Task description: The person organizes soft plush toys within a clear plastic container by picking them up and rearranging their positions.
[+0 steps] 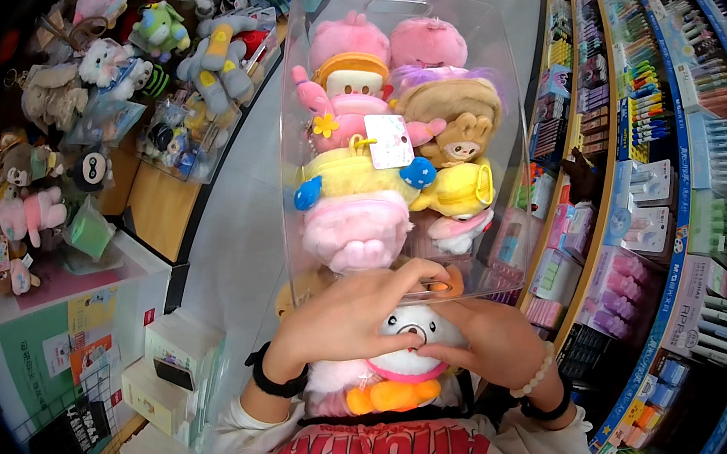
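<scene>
My left hand (354,312) and my right hand (491,337) curl around a white plush toy (412,328) at the near end of a clear plastic bin (397,6). Both thumbs meet on the toy's face; my other fingers lie around its head, by the bin's near rim. An orange plush part (395,398) shows below, close to my shirt. Inside the bin lie a fluffy pink pouch (356,229), a yellow plush pouch (356,173) with blue ends, a brown plush pouch (449,106) and pink plush toys (353,40). What supports the bin is hidden.
Shelves of pens and stationery (647,124) line the right side, close to the bin. At left stands a display of plush keychains (114,68) with a wooden edge (163,206). Stacked boxes (182,341) are at lower left. Grey floor (233,200) runs between.
</scene>
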Available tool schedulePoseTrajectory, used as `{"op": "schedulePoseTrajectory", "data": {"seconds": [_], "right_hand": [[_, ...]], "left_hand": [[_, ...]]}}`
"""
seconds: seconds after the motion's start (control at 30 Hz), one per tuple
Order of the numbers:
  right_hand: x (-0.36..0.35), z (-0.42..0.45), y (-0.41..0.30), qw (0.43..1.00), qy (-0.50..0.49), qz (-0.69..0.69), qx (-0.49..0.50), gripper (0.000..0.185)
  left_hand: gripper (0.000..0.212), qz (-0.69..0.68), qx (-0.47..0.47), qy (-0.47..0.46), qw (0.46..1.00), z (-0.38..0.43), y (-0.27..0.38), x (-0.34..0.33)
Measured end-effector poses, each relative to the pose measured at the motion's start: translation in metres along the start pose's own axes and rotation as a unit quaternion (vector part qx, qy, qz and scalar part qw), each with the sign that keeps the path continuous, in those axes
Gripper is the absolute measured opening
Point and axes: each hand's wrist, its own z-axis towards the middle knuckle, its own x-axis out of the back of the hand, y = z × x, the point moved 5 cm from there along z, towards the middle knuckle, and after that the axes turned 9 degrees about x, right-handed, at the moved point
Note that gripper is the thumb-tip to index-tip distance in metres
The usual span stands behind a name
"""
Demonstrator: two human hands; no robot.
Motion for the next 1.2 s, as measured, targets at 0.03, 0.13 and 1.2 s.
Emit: {"op": "schedulePoseTrajectory", "data": {"seconds": [0.03,0.13,1.2], "right_hand": [[0.0,0.0,-0.001,1.0,0.013,-0.014,0.006,0.049],[0.005,0.001,-0.011,0.997,0.039,-0.066,0.012,0.046],[0.082,-0.003,-0.015,0.823,0.333,0.458,0.041,0.033]], "left_hand": [[0.063,0.005,0.0,-0.006,1.0,0.0,0.0,0.0],[0.06,-0.003,-0.008,-0.007,1.0,0.001,-0.006,-0.002],[0.037,-0.035,-0.12,-0.09,0.988,-0.002,0.001,-0.009]]}}
